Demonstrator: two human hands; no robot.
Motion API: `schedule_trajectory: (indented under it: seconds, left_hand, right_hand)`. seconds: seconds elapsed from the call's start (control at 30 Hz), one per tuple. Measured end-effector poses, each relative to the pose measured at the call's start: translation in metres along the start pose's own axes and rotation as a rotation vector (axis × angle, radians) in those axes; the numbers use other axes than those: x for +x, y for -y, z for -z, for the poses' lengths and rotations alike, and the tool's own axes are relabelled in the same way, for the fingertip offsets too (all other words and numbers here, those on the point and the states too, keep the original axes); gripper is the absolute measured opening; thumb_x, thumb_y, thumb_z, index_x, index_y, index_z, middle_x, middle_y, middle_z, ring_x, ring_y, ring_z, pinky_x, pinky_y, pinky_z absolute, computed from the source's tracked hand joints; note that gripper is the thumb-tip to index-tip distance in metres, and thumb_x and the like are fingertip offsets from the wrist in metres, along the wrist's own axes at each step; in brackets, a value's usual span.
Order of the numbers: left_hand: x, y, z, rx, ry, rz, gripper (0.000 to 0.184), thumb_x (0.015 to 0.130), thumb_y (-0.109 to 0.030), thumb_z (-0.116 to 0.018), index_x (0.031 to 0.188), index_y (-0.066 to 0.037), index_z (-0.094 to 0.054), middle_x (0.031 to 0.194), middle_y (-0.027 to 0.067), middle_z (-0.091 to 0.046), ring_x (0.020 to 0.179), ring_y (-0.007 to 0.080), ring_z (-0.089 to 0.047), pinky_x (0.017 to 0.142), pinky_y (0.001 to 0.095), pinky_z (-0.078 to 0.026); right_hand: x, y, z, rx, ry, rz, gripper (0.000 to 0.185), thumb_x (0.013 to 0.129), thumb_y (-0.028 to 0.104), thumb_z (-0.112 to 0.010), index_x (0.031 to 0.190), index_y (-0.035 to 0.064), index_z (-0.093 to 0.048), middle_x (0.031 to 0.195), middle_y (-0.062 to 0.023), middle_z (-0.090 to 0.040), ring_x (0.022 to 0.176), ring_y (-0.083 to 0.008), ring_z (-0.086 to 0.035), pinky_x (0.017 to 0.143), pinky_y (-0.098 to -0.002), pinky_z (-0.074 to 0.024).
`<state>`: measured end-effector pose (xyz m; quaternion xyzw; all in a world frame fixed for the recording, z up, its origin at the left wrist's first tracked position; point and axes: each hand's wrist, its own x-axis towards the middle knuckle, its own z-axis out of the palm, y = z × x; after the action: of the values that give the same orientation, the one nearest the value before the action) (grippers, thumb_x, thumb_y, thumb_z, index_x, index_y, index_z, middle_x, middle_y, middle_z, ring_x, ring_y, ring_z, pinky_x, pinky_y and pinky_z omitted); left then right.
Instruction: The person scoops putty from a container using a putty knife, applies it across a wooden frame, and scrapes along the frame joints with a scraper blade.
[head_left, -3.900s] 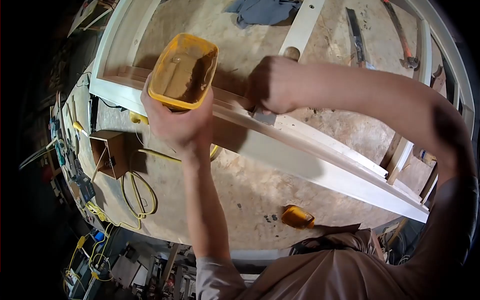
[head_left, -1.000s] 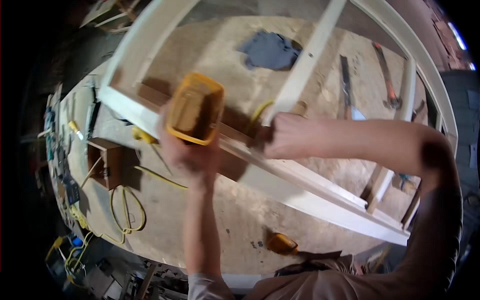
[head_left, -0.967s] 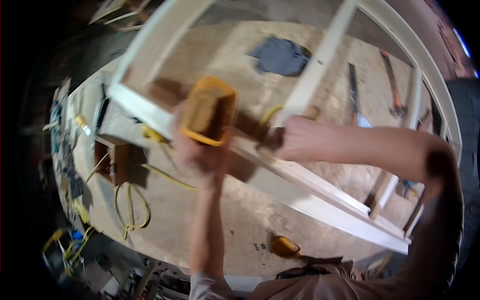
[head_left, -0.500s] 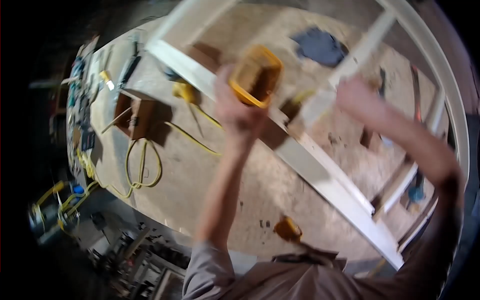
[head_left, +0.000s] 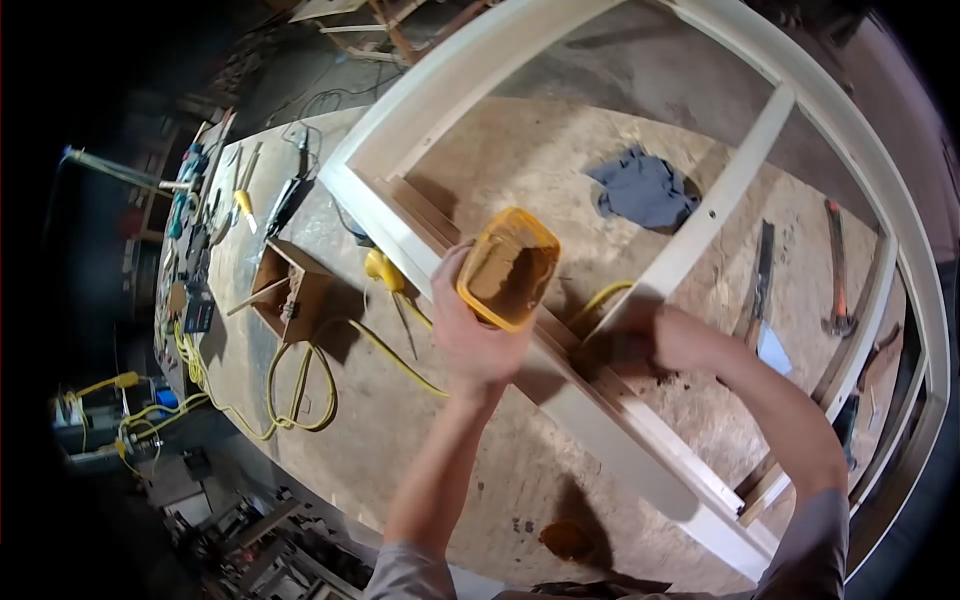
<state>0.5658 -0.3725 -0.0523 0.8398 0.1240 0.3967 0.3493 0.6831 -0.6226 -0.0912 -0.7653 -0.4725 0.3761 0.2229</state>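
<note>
My left hand (head_left: 478,338) is wrapped round a yellow plastic tub (head_left: 545,232), tilted so its mouth faces me. Brown paste (head_left: 496,260) coats the inside of the tub. My right hand (head_left: 655,342) is down beside the joint where a crossbar (head_left: 715,215) meets the long rail (head_left: 610,435) of a pale wooden frame. Its fingers are curled and in shadow, so whatever they grip is hidden. The tub is above the rail, left of my right hand.
On the plywood tabletop (head_left: 400,450) lie a grey cloth (head_left: 645,190), a hammer (head_left: 837,270), a yellow-handled screwdriver (head_left: 383,268) and a yellow cord (head_left: 272,400). A small wooden box (head_left: 290,290) stands at left. An orange-brown lid-like piece (head_left: 566,540) sits near the front edge.
My right hand has moved left and down to the crossbar joint. The tub sits lower in view, still in my left hand. The whole view has shifted, showing more of the floor beyond.
</note>
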Motion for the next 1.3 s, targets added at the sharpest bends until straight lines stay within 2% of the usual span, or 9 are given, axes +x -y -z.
schedule_trajectory:
  seconds: [0.1,0.17,0.43,0.6,0.73,0.87,1.1,1.2,1.3]
  left_hand:
    - [0.003,-0.006,0.002,0.023,-0.001,0.049,0.069,0.067,-0.009,-0.09,0.127,0.001,-0.057,0.125,0.018,-0.064,0.115,0.035,-0.064,0.096,0.0384,-0.053]
    - [0.004,-0.01,0.005,0.044,0.015,0.088,0.07,0.067,-0.009,-0.089,0.129,-0.001,-0.056,0.126,0.0168,-0.064,0.114,0.0355,-0.065,0.095,0.0389,-0.054]
    - [-0.029,-0.073,0.026,-0.135,-0.009,-0.078,0.066,0.073,-0.015,-0.087,0.129,0.003,-0.056,0.129,0.0259,-0.064,0.107,0.0422,-0.069,0.087,0.042,-0.058]
    - [-0.063,-0.12,0.064,-0.012,-0.031,-0.364,0.056,0.075,-0.018,-0.083,0.123,0.004,-0.065,0.126,0.0211,-0.068,0.102,0.0315,-0.074,0.076,0.0365,-0.06]
    - [-0.091,-0.114,0.121,-0.186,0.17,-0.017,0.069,0.072,-0.021,-0.084,0.131,0.006,-0.062,0.133,0.0219,-0.065,0.116,0.0357,-0.067,0.095,0.0372,-0.055]
    - [-0.083,-0.098,0.192,-0.364,-0.375,0.407,0.052,0.077,0.005,-0.078,0.126,0.007,-0.061,0.121,0.0135,-0.069,0.107,0.0224,-0.069,0.096,0.0344,-0.054]
    - [-0.231,0.049,0.215,-0.469,-0.426,0.782,0.059,0.074,-0.001,-0.087,0.126,-0.001,-0.06,0.124,0.0101,-0.065,0.107,0.0202,-0.065,0.092,0.0312,-0.053]
    - [-0.27,0.09,0.242,-0.146,-0.175,0.77,0.063,0.074,-0.002,-0.086,0.13,-0.002,-0.057,0.123,0.0101,-0.065,0.106,0.0199,-0.065,0.091,0.0315,-0.053]
    - [-0.302,0.139,0.29,-0.059,0.002,0.761,0.059,0.078,0.002,-0.079,0.133,-0.002,-0.056,0.122,0.0113,-0.066,0.107,0.0212,-0.065,0.091,0.0337,-0.054]
  right_hand:
    - [0.0,0.011,0.007,0.02,0.098,-0.042,0.029,0.094,0.009,-0.055,0.118,-0.0002,-0.068,0.086,-0.0232,-0.069,0.083,-0.0296,-0.07,0.074,-0.0388,-0.0567]
    - [-0.008,0.061,0.05,0.454,0.213,-0.619,0.029,0.095,0.007,-0.052,0.119,0.0023,-0.068,0.084,-0.0188,-0.068,0.077,-0.0239,-0.069,0.072,-0.036,-0.0568]
    - [-0.104,0.143,-0.002,0.008,-0.724,-0.01,0.049,0.086,0.002,-0.069,0.134,0.0103,-0.067,0.091,-0.012,-0.063,0.074,-0.0245,-0.066,0.065,-0.034,-0.0561]
    - [-0.139,0.203,-0.018,-0.14,-0.583,0.003,0.054,0.074,-0.011,-0.057,0.123,0.0075,-0.071,0.091,-0.0182,-0.063,0.074,-0.037,-0.065,0.066,-0.0421,-0.0552]
    - [-0.176,0.225,-0.049,-0.183,-0.183,-0.089,0.041,0.08,-0.007,-0.057,0.116,0.0057,-0.072,0.086,-0.0159,-0.062,0.075,-0.038,-0.065,0.064,-0.0433,-0.055]
    - [-0.212,0.204,-0.121,-0.193,-0.023,-0.17,0.031,0.091,0.001,-0.059,0.12,0.0066,-0.07,0.082,-0.0111,-0.066,0.07,-0.0304,-0.066,0.06,-0.0391,-0.0548]
    - [-0.248,0.213,-0.148,0.854,-0.41,-0.498,0.021,0.096,0.003,-0.063,0.117,-0.0016,-0.064,0.086,-0.0055,-0.07,0.071,-0.0105,-0.064,0.062,-0.0277,-0.053]
    - [-0.263,0.225,-0.077,0.303,-0.58,-0.615,0.011,0.098,0.008,-0.061,0.102,-0.0022,-0.063,0.081,-0.0106,-0.069,0.071,-0.0146,-0.067,0.064,-0.0318,-0.0533]
    - [-0.269,0.148,-0.052,0.051,-0.655,-0.566,0.028,0.099,0.01,-0.057,0.125,0.0013,-0.063,0.079,-0.0193,-0.068,0.067,-0.0265,-0.069,0.065,-0.0382,-0.0528]
